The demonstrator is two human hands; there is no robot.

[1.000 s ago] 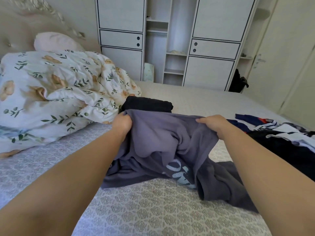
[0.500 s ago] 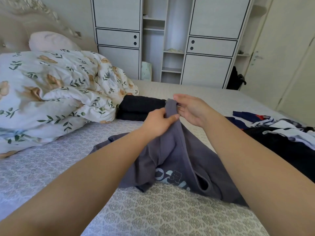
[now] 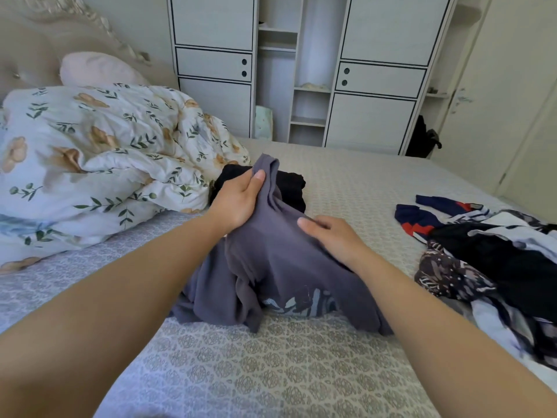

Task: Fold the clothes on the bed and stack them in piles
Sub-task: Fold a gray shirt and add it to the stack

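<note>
- Sliding down from the pinched edge, right hand (image 3: 334,239) now lies flat on the grey shirt (image 3: 280,267), frame centre.
- Left hand (image 3: 238,197) alone grips the raised edge.
- Folding barely begun; unfolded heap (image 3: 488,254) waits right.

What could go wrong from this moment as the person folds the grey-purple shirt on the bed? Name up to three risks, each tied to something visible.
1. The left hand grips only a bunched edge of the grey-purple shirt, so it may fold crooked.
2. The right hand lies on crumpled cloth; creases may get pressed in.
3. The folded black garment sits just behind; lifting the shirt could disturb it.
</note>
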